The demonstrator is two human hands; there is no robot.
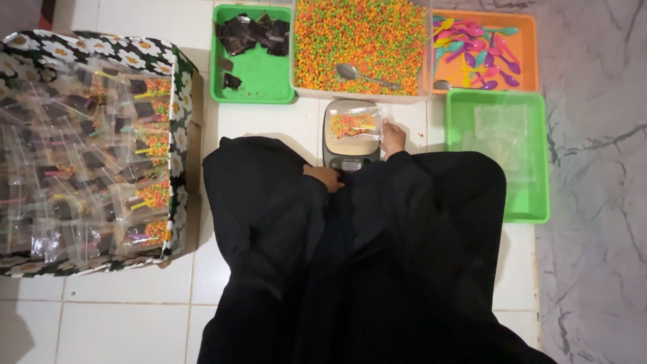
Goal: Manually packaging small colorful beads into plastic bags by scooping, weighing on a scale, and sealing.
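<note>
Both hands sit apart at the small scale (350, 138): the right hand (393, 138) pinches the edge of a clear bag (355, 123) of colourful pellets lying on its platform, while the left hand (325, 176) rests loosely curled, holding nothing, near the scale's front. Behind stands a tub (362, 42) of pellets with 1 metal spoon (364, 75).

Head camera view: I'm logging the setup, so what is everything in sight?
Scale: one, grey, floor centre.
Clear bag: one, holding multicoloured pellets, on scale.
Pellet tub: one, orange-green-yellow fill, metal spoon inside.
Green tray: one, dark packets, top left.
Orange tray: one, coloured plastic spoons.
Second green tray: one, clear bags, right.
Floral box: one, filled packs, left.
Right hand: at bag's edge.
Left hand: beside scale.
</note>
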